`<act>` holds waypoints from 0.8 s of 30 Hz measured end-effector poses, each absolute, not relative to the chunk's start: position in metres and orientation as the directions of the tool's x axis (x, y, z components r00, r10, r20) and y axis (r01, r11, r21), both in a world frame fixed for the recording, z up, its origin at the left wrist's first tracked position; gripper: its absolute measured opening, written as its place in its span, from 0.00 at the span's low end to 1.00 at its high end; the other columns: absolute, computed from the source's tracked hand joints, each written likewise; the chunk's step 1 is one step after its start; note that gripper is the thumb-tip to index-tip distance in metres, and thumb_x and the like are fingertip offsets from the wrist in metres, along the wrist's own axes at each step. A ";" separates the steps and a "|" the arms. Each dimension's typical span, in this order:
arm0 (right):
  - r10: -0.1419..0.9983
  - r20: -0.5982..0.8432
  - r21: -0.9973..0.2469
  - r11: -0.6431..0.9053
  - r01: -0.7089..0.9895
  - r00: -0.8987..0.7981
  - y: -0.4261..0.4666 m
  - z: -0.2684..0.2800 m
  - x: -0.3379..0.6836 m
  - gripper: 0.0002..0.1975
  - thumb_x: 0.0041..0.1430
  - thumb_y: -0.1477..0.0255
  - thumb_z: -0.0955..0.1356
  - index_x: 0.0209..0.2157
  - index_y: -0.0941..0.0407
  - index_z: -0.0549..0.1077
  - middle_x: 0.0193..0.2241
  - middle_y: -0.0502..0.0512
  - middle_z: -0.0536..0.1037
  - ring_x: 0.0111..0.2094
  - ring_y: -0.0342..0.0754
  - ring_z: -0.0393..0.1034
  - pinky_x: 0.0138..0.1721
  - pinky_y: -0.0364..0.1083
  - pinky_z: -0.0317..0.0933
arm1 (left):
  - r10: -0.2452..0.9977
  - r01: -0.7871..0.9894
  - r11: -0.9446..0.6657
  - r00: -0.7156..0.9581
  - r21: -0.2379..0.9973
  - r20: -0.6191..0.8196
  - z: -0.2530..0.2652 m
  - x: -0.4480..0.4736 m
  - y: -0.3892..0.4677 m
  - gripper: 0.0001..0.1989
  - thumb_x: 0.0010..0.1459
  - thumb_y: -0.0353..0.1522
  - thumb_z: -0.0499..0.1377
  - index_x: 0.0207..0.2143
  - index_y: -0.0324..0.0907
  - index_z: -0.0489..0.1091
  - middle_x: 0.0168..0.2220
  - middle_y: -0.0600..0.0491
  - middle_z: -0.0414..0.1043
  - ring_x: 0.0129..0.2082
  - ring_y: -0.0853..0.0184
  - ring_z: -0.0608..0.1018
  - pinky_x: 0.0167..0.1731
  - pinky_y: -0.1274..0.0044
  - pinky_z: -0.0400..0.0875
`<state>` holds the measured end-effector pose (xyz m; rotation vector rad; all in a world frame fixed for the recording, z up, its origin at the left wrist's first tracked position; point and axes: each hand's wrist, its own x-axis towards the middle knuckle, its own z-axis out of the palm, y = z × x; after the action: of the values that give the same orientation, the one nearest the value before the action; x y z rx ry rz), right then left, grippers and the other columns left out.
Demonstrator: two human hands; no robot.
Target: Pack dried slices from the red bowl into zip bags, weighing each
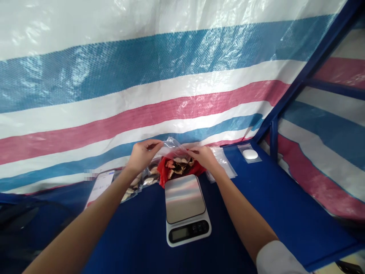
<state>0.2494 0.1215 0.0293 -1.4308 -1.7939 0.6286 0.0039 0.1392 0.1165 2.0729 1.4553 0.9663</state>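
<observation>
Between my two hands a clear plastic bag (172, 143) is stretched, its film catching the light. My left hand (144, 153) pinches the bag's left edge, and my right hand (203, 155) grips its right side. Below the bag lies an opened red bag (163, 171) with dried, curled brown slices (181, 167) in it. Just in front of the red bag sits a digital kitchen scale (186, 207) with a bare steel plate; its display shows no readable figures. Filled clear bags of pale pieces (134, 189) lie beside my left forearm.
A phone (99, 186) with a lit screen stands at the left. Flat clear bags (225, 161) lie right of my right hand. Farther right, a white oval object (250, 154) rests on a small clear bag. Striped sheeting (142, 118) and a blue frame bar (302, 76) bound the blue table (273, 194).
</observation>
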 end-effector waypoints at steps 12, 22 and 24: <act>0.953 0.268 -0.667 0.289 0.687 -0.140 0.126 0.023 0.235 0.12 0.66 0.64 0.68 0.41 0.50 0.84 0.38 0.56 0.85 0.38 0.55 0.77 0.41 0.49 0.65 | 0.931 0.642 -0.366 0.244 0.674 0.273 0.122 -0.006 0.139 0.15 0.55 0.46 0.62 0.33 0.44 0.79 0.37 0.49 0.83 0.39 0.58 0.81 0.45 0.68 0.75; 0.960 0.249 -0.737 0.272 0.618 -0.126 0.123 0.025 0.241 0.11 0.64 0.65 0.69 0.38 0.49 0.85 0.34 0.52 0.85 0.35 0.50 0.77 0.38 0.44 0.64 | 0.926 0.680 -0.375 0.246 0.630 0.287 0.118 -0.009 0.140 0.16 0.56 0.46 0.61 0.33 0.44 0.79 0.35 0.49 0.82 0.35 0.60 0.80 0.40 0.70 0.73; 0.966 0.235 -0.765 0.254 0.592 -0.111 0.122 0.027 0.244 0.12 0.64 0.65 0.68 0.37 0.51 0.85 0.30 0.52 0.84 0.33 0.49 0.76 0.35 0.43 0.63 | 0.922 0.676 -0.386 0.251 0.628 0.296 0.120 -0.008 0.140 0.16 0.56 0.46 0.61 0.33 0.44 0.79 0.35 0.49 0.82 0.35 0.60 0.80 0.39 0.70 0.73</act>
<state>0.2442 0.1225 0.0274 -1.4269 -1.7996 0.6505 -0.0082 0.1398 0.1195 2.1566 1.4621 0.9040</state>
